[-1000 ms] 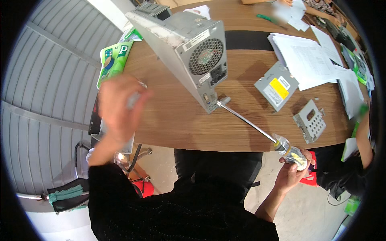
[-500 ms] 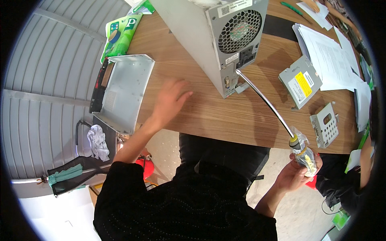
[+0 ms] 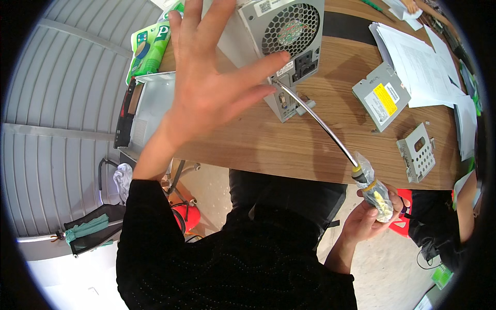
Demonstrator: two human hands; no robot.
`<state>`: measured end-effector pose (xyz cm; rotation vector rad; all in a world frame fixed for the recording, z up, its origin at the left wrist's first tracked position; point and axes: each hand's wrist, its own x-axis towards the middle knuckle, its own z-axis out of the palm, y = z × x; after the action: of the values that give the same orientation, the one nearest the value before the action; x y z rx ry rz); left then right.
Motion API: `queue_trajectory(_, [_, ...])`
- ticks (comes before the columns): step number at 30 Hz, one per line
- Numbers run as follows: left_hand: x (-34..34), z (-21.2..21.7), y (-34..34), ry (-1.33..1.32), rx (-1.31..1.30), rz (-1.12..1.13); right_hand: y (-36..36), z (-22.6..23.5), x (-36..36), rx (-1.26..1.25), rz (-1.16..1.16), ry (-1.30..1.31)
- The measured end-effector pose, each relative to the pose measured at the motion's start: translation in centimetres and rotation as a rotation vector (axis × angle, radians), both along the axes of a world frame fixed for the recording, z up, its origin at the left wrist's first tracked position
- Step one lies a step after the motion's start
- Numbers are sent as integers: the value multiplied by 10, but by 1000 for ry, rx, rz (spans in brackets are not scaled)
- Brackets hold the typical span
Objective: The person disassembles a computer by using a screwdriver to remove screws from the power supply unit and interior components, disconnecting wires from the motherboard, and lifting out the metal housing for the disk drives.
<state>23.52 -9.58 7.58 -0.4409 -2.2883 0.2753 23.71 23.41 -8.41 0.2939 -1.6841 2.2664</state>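
Observation:
A grey computer case (image 3: 283, 106) stands on the wooden table, its rear side with a honeycomb fan grille (image 3: 291, 32) toward me. My left hand (image 3: 204, 82) is raised in front of the case with fingers spread, holding nothing and hiding part of its side. Beyond the table's front edge, my right hand (image 3: 369, 219) grips the plastic-wrapped handle of a long screwdriver (image 3: 328, 129). The screwdriver's shaft slants up to the left, and its tip is at the rear panel below the power socket. Whether the tip sits in a screw cannot be made out.
A metal cover panel (image 3: 155, 111) lies at left, beside a green-and-white packet (image 3: 150, 51). On the right are a disc drive (image 3: 382, 98), a perforated metal bracket (image 3: 417, 155) and a stack of papers (image 3: 413, 67). Another person's arm (image 3: 466, 206) shows at the right edge.
My left hand has risen from the tabletop to in front of the case, fingers spread. The case appears shifted slightly left. My right hand still holds the screwdriver at the rear panel.

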Motion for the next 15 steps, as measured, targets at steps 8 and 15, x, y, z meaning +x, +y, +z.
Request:
queue_trajectory(8, [-3, -6, -11, -36, 9, 28, 3, -2, 0, 23, -3, 11])
queue_trajectory(15, [-3, -10, -36, 31, -181, -83, -1, 3, 1, 27, 5, -44])
